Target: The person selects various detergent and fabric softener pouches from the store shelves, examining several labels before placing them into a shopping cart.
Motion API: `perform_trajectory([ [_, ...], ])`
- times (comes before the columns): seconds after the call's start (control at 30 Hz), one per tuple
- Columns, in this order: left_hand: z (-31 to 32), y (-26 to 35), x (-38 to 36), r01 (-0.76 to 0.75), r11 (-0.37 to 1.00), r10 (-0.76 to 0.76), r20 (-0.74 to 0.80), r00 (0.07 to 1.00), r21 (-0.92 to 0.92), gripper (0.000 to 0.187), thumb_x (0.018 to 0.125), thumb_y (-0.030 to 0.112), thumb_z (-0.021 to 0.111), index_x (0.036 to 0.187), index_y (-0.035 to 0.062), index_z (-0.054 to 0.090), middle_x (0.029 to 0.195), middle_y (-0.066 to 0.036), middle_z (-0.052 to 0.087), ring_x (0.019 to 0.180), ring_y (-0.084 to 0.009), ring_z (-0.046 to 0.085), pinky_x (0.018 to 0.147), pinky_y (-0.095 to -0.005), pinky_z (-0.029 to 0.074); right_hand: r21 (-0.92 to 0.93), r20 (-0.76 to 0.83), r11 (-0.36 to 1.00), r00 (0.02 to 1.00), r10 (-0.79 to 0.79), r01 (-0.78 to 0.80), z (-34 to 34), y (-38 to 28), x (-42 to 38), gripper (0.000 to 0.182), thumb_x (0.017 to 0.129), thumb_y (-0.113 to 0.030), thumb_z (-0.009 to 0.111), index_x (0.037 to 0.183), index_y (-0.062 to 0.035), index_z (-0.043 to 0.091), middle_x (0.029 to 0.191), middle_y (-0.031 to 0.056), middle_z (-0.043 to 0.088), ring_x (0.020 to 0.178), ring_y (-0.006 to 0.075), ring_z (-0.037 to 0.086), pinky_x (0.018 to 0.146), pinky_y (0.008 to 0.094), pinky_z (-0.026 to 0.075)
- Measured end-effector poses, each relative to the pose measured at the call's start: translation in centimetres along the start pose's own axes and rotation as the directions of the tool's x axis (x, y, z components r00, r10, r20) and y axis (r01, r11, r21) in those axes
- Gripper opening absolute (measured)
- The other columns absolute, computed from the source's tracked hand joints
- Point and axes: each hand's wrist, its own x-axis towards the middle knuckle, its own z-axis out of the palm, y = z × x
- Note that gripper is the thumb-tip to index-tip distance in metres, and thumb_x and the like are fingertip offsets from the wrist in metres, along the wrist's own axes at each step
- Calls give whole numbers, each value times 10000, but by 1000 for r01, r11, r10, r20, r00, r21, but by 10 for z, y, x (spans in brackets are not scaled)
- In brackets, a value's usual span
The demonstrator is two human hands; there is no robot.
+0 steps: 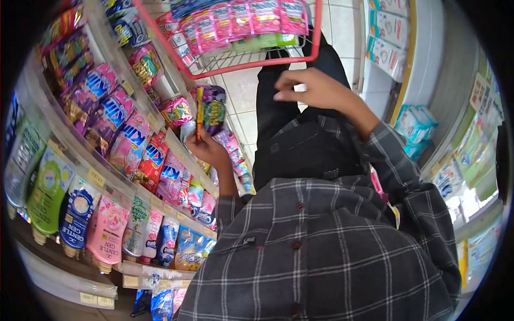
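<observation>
At the shelf on the left, my left hand (208,150) pinches the lower end of a slim yellow-and-red packet (200,111), which stands upright from the fingers. Just behind it is a purple-and-green pouch (216,109). A small pink-and-green packet (177,111) sits on the shelf to the left of that hand. My right hand (310,90) hangs over my dark trousers, below the basket, with loosely bent fingers, a gap between them and nothing held.
A red-rimmed wire basket (246,69) holding a row of pink Molto packets (241,20) is ahead of my legs. Shelves on the left carry Klin detergent bags (131,138) and Gentle Gen bottles (107,227). White packs (388,29) line the right shelf.
</observation>
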Motion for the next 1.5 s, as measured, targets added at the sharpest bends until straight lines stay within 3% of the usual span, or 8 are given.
perform_trajectory([
  [0.2, 11, 75, -31, -23, 983, 95, 397, 913, -181, 161, 919, 61, 559, 969, 39, 408, 1038, -136, 514, 889, -143, 528, 803, -278, 445, 95, -79, 968, 971, -225, 232, 23, 32, -12, 762, 704, -356, 790, 1321, -65, 451, 1325, 191, 479, 1264, 337, 434, 1030, 403, 369],
  [0.3, 37, 120, -31, -5, 991, 73, 521, 850, -130, 126, 922, 73, 549, 965, 44, 434, 983, -105, 546, 843, -126, 529, 742, -250, 428, 154, -159, 905, 914, -373, 396, 18, 55, -29, 724, 700, -334, 805, 1289, -61, 484, 1236, 160, 557, 1150, 275, 538, 972, 365, 416],
  [0.4, 71, 143, -39, 116, 990, -71, 455, 888, -74, 117, 920, 71, 570, 995, 39, 485, 936, -49, 582, 822, -72, 526, 725, -221, 420, 347, 29, 933, 993, -115, 98, -14, 51, -55, 672, 699, -319, 817, 1233, -31, 526, 1084, 98, 634, 965, 174, 598, 880, 313, 457],
  [0.53, 121, 166, -53, 309, 865, -129, 419, 899, -396, 228, 909, 54, 593, 1106, 41, 480, 882, 7, 545, 755, -46, 502, 635, -193, 402, 512, -276, 835, 959, -65, 203, -32, 66, -101, 473, 783, -355, 753, 1056, 1, 604, 865, 50, 641, 780, 89, 578, 707, 265, 469],
  [0.73, 116, 226, -106, 657, 600, 90, 854, 512, -456, 622, 940, 411, 533, 1384, 18, 348, 1313, -89, 480, 1202, -169, 466, 1026, -327, 362, 490, -508, 822, 861, -4, 292, -72, -1, -202, 380, 916, -327, 616, 1093, 9, 596, 944, -2, 619, 855, 49, 532, 769, 227, 443],
  [0.9, 117, 271, -118, 405, 822, -24, 686, 727, -400, 345, 938, 298, 586, 1085, -12, 611, 963, -28, 632, 857, -76, 554, 778, -246, 456, 243, -611, 891, 774, -167, 384, -70, -35, -219, 479, 955, -416, 518, 1068, 44, 591, 892, 13, 623, 818, 56, 530, 738, 216, 447],
  [1.0, 107, 292, -115, 280, 727, 126, 523, 843, -627, 336, 949, 302, 569, 1019, -20, 636, 881, -13, 633, 783, -55, 540, 693, -223, 456, 137, -675, 893, 700, -232, 429, -70, -57, -220, 468, 976, -403, 480, 1014, 44, 609, 842, 2, 614, 770, 49, 514, 693, 214, 442],
  [1.5, 86, 296, -21, 225, 701, 218, 504, 836, -676, 389, 996, 340, 462, 933, -9, 622, 782, 40, 561, 715, -27, 442, 632, -194, 371, 64, -715, 871, 631, -301, 487, -67, -107, -158, 466, 984, -417, 451, 912, 5, 635, 802, -6, 626, 688, 38, 518, 618, 202, 431],
])
